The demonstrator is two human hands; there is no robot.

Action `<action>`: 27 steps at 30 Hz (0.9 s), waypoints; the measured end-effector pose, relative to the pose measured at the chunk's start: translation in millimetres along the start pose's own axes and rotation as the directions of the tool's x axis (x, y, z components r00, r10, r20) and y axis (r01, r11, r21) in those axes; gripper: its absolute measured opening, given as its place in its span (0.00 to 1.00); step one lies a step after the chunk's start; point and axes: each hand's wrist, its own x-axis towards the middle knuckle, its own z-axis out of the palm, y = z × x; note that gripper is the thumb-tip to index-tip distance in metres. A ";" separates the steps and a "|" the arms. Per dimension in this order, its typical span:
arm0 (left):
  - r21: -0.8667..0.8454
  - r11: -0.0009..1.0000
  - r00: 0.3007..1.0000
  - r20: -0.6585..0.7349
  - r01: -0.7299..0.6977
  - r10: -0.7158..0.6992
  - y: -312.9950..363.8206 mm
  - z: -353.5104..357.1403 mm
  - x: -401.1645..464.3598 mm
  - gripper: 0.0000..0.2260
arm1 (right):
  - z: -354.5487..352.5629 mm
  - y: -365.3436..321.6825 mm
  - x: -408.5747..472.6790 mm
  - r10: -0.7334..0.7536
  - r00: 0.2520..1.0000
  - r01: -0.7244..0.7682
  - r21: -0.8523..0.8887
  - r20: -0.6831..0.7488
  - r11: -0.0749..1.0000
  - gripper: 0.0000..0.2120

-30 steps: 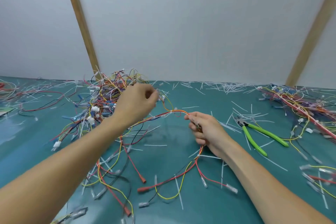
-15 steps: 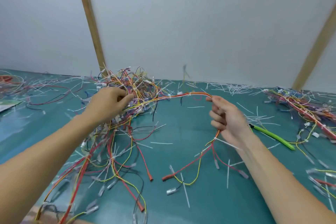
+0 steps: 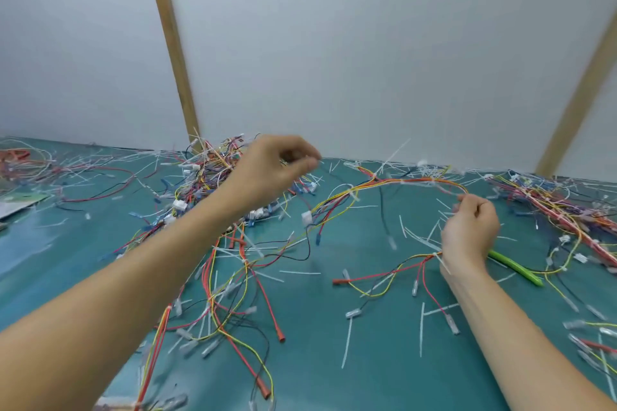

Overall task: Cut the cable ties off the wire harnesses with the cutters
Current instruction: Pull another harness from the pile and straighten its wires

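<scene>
My right hand (image 3: 469, 230) pinches an orange, yellow and red wire harness (image 3: 394, 182) by its arch, lifted above the teal table (image 3: 384, 360). White cable ties (image 3: 354, 193) still wrap this harness. Its loose ends trail down past my right wrist and left to a white connector (image 3: 306, 217). My left hand (image 3: 273, 167) hovers with curled fingers over the big tangled pile of harnesses (image 3: 207, 183); blur hides whether it holds a wire. The green-handled cutters (image 3: 516, 266) lie on the table just right of my right hand, their jaws hidden behind it.
A second heap of harnesses (image 3: 567, 210) lies at the right edge. Cut white tie pieces (image 3: 347, 340) and loose red and yellow wires (image 3: 233, 304) litter the table. Two wooden posts (image 3: 173, 50) lean against the white wall. A sheet of paper (image 3: 16, 205) lies far left.
My left hand has lifted off the pile and moved right. My right hand has drawn the harness further right, and the arch now hangs lower and wider.
</scene>
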 end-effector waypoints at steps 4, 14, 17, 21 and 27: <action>-0.566 0.784 0.925 -0.094 0.254 -0.368 0.5 -4.6 -0.4 0.07 | -1.7 -4.0 7.3 0.014 0.996 -0.008 0.061 -0.093 0.998 0.11; 0.490 0.864 0.592 0.663 0.120 -0.458 -42.3 10.3 -65.6 0.22 | -7.4 -0.3 16.8 0.032 0.983 -0.014 0.099 -0.180 0.995 0.06; 0.630 0.771 0.643 0.631 -0.099 -0.433 -38.3 24.5 -64.8 0.15 | -6.1 0.7 13.7 -0.031 0.991 0.041 0.081 -0.131 0.996 0.06; 0.506 0.862 0.783 0.520 0.042 -0.343 -23.3 5.4 -42.2 0.09 | -7.5 6.7 14.8 -0.048 0.991 0.059 0.083 -0.126 0.995 0.06; -0.430 0.850 0.952 0.103 0.304 -0.288 31.8 13.8 5.6 0.08 | 0.1 6.1 -1.8 -0.170 0.975 0.167 0.034 0.145 0.985 0.06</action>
